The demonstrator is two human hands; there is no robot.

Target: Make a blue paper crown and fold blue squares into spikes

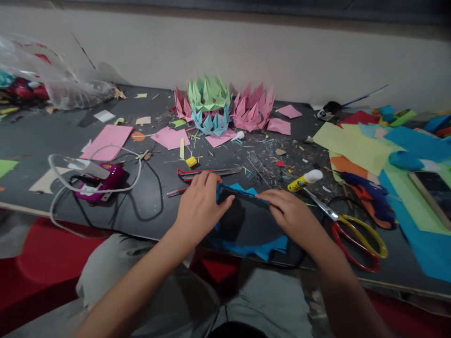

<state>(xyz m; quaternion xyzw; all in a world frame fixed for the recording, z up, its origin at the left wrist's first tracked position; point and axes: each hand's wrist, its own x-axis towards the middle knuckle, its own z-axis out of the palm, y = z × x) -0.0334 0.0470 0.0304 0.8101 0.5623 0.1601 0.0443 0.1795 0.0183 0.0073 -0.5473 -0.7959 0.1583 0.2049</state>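
Observation:
A blue folded-paper strip (253, 249) with pointed edges curves in a loop above the dark table near its front edge. My left hand (202, 199) grips its left part, thumb apart from the fingers. At the far side of the loop, my right hand (291, 211) pinches the strip between thumb and fingers. A box cutter (211, 173) with a red handle lies just beyond my left hand. Close to my right hand are a yellow glue stick (298, 183) and scissors (355, 230) with red and yellow handles.
Folded paper crowns in green (207, 94), pink (253, 110) and light blue (211, 122) stand at the back. A purple plug adapter (102, 183) with looping cables sits left. Right are a glue gun (373, 197), coloured paper (355, 143) and a phone (431, 190). Paper scraps litter the table.

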